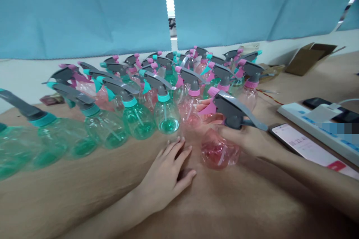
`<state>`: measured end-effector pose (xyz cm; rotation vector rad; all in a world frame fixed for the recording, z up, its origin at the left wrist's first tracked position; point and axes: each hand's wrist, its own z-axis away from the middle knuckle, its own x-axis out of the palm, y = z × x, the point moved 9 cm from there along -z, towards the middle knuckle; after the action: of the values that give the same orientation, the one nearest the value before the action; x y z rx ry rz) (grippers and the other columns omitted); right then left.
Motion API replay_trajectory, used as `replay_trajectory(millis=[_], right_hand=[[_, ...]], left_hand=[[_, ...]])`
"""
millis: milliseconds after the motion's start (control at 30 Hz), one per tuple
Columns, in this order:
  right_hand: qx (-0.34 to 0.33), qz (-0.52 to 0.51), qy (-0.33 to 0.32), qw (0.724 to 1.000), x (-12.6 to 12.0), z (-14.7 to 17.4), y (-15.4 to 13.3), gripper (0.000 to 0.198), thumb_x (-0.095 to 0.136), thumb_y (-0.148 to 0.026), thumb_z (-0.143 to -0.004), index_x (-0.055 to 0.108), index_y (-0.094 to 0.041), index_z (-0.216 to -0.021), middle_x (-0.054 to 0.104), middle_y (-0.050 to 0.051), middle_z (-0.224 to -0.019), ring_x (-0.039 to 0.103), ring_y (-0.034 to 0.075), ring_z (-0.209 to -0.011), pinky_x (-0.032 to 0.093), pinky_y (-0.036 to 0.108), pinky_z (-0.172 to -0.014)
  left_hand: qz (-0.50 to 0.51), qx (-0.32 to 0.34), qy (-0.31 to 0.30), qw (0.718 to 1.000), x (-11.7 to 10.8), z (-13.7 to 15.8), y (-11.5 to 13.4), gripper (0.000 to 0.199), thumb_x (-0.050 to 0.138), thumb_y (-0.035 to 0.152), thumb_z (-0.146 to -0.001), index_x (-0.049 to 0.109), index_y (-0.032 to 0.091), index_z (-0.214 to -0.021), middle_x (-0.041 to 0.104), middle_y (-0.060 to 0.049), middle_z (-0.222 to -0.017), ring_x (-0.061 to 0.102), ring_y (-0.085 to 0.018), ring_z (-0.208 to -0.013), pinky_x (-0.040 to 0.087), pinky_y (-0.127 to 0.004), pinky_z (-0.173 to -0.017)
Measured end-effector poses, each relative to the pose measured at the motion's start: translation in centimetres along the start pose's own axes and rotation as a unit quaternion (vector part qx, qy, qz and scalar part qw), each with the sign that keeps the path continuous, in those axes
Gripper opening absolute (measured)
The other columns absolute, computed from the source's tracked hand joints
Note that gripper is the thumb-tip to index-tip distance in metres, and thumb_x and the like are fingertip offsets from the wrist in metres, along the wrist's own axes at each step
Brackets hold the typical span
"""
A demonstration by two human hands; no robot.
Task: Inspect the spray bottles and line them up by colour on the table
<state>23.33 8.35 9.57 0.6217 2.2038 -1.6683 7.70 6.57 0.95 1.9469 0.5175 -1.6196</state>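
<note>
My left hand (171, 171) lies on the table, palm down, fingers a little spread, holding nothing. To its right is a clear pink spray bottle (217, 153) with a grey trigger head and a pink nozzle. Around the neck of this bottle is my right hand (237, 134), covering the collar; its fingers reach out behind the trigger, partly hidden and blurred. Just beyond those fingertips stands another pink spray bottle (193, 114). A green spray bottle (166, 117) with a turquoise collar stands in front of my left fingertips, some green liquid at its bottom.
Several more green and pink spray bottles (138, 121) stand in close rows across the back and left. At right lie a lit phone (305, 143), a white power strip (314, 123) and a dark device (319, 102). A cardboard box (304, 59) sits at the back, before a blue curtain (112, 11).
</note>
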Motion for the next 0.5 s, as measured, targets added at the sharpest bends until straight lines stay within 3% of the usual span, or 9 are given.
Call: replay_trajectory(millis=[200, 500], right_hand=[[0.009, -0.012, 0.002, 1.000, 0.06, -0.12, 0.08, 0.027, 0.055, -0.025, -0.069, 0.033, -0.025, -0.053, 0.040, -0.004, -0.047, 0.056, 0.019, -0.060, 0.049, 0.037, -0.068], [0.008, -0.017, -0.001, 1.000, 0.11, -0.16, -0.06, 0.015, 0.050, -0.024, -0.065, 0.037, -0.025, -0.057, 0.046, -0.002, -0.055, 0.052, 0.016, -0.056, 0.046, 0.031, -0.054]], left_hand=[[0.003, 0.001, 0.003, 1.000, -0.07, 0.03, 0.01, 0.051, 0.047, 0.045, -0.095, 0.044, 0.016, -0.138, 0.036, -0.014, -0.149, 0.033, -0.029, -0.137, 0.030, -0.048, -0.110], [0.000, 0.000, -0.001, 1.000, 0.12, -0.01, -0.09, 0.052, 0.048, 0.044, -0.095, 0.044, 0.015, -0.138, 0.035, -0.015, -0.149, 0.033, -0.030, -0.136, 0.031, -0.051, -0.108]])
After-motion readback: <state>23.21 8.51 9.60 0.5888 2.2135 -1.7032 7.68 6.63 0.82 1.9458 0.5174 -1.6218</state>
